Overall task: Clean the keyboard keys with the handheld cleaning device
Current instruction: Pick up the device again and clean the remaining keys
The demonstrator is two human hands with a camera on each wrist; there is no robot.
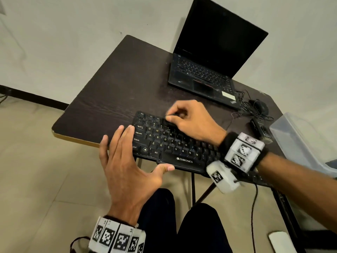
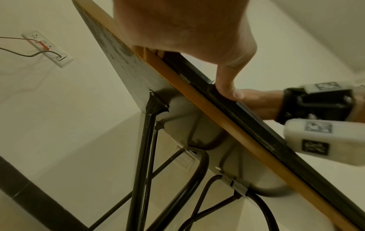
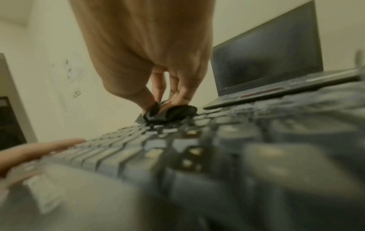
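Black and frayed-looking, the small cleaning pad (image 3: 173, 113) sits on the upper key rows of the keyboard (image 1: 175, 145), pinched under the fingertips of the right hand (image 1: 191, 119) — the left hand (image 1: 127, 159) is well apart from it, at the keyboard's left end. The keyboard lies along the near edge of a dark wood-grain table (image 1: 113, 95), with an open laptop (image 1: 215, 57) behind it, pale walls and a tiled floor around. Left fingers lie straight and flat — thumb against the keyboard's front rim.
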